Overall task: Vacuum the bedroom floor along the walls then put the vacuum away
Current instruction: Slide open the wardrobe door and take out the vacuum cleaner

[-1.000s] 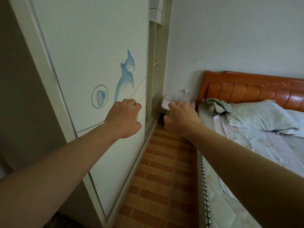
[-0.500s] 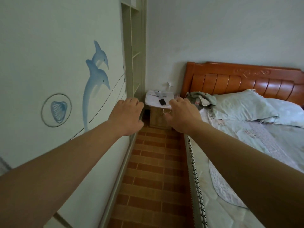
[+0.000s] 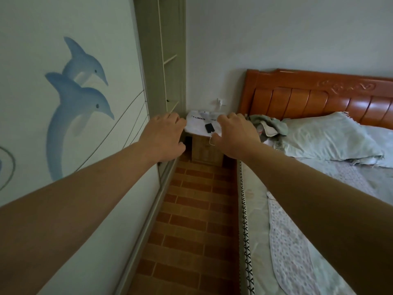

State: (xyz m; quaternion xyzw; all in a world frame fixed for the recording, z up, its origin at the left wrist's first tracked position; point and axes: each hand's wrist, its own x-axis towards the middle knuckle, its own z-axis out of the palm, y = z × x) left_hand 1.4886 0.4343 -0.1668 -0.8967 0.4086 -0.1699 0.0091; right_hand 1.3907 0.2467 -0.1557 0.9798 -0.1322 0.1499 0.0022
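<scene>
Left hand, right hand nearer nightstand, both empty

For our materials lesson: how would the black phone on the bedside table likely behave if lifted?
The phone looks flat, rigid and glossy, so probably stiff and a bit slippery. A white cable hangs beside it; if attached, it may tug back. The white fabric beneath could shift.

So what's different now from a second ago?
The person has stepped forward down the aisle between the dolphin wardrobe door and the bed. The nightstand is nearer, and the black phone on it, unseen a second ago, now shows. Nothing was taken hold of or let go. The left hand and right hand stay stretched ahead, empty, fingers loosely curled.
</scene>
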